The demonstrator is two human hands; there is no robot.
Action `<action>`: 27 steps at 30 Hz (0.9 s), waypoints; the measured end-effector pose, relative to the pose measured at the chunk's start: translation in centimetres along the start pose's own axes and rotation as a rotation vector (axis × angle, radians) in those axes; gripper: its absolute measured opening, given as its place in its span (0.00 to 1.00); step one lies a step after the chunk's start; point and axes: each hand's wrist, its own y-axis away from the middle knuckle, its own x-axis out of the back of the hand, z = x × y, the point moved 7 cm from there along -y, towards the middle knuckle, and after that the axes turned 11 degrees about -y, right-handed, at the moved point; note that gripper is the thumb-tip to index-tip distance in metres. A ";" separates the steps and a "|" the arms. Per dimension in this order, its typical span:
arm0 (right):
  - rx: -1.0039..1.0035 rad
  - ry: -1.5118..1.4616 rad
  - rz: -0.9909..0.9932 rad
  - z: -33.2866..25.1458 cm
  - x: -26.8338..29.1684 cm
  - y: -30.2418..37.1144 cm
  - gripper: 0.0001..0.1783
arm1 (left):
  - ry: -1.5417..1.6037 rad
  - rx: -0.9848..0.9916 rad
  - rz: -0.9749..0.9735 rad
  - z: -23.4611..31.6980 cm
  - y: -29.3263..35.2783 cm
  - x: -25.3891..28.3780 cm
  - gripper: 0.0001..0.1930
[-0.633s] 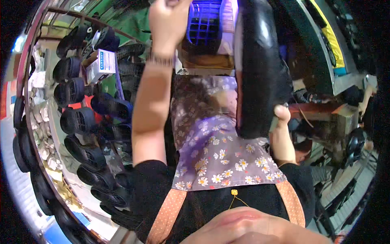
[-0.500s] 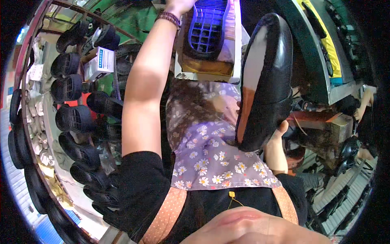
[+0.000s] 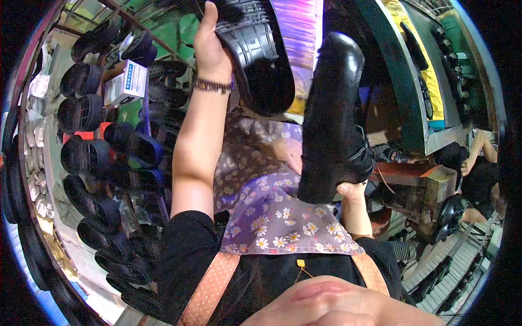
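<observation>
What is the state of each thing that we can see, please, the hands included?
Black sole: raised, partly out of frame
Left hand: gripping the sole by its edge
Black shoe: raised, toe away from the person
Right hand: gripping the shoe near its heel
Flowered apron: worn
Bracelet: worn on left wrist
White box: open or shut unclear
</observation>
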 end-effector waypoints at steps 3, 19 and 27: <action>0.095 0.222 -0.048 -1.2 -2.0 0.2 0.59 | -0.150 -0.089 0.005 2.2 4.7 -0.5 0.25; 0.272 0.406 -0.259 -3.2 -9.0 0.5 0.56 | -0.436 -0.261 -0.068 0.8 19.1 -2.5 0.54; 0.162 0.308 -0.109 -0.9 -7.8 1.9 0.55 | -0.622 -0.204 -0.321 0.4 19.8 -1.2 0.53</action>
